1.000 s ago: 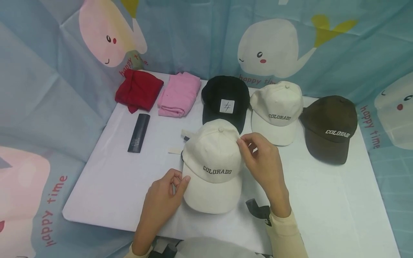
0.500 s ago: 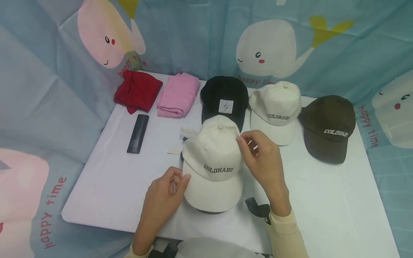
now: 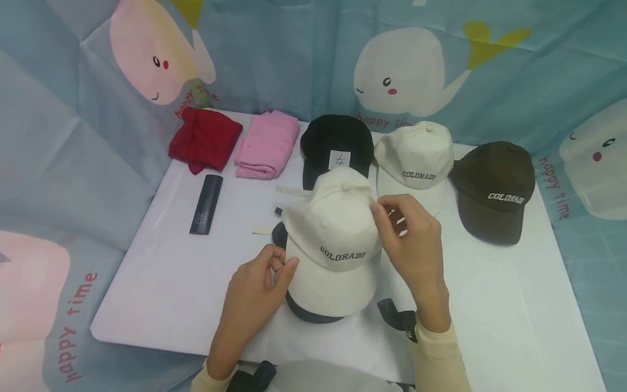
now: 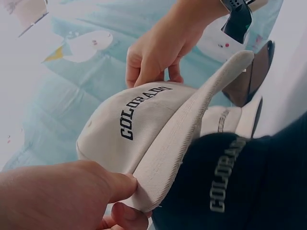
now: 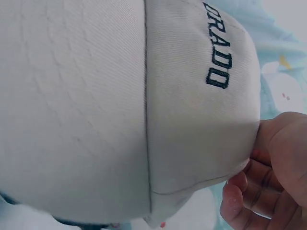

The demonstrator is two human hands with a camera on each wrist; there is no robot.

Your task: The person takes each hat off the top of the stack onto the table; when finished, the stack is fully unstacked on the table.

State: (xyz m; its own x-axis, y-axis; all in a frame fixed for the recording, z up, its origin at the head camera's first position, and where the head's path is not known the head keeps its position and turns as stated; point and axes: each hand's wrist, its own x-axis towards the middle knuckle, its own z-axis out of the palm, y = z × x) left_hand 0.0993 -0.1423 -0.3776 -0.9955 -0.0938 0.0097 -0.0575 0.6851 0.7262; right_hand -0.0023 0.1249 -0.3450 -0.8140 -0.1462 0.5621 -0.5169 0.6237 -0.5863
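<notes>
Between both hands is a cream baseball cap lettered COLORADO, lifted above a dark COLORADO cap whose brim shows below it. My left hand pinches the cream cap's brim at its left corner, thumb on top. With thumb and fingertips my right hand pinches the lower edge of the crown on the right side, as the right wrist view also shows. Most of the dark cap is hidden under the cream one in the head view.
A black cap, another cream cap and a brown cap line the back of the white table. Folded red cloth and pink cloth lie at back left, near a dark flat case.
The held cream cap has risen and shifted slightly right with both hands, tilting away from the dark cap. More of the dark brim now shows underneath.
</notes>
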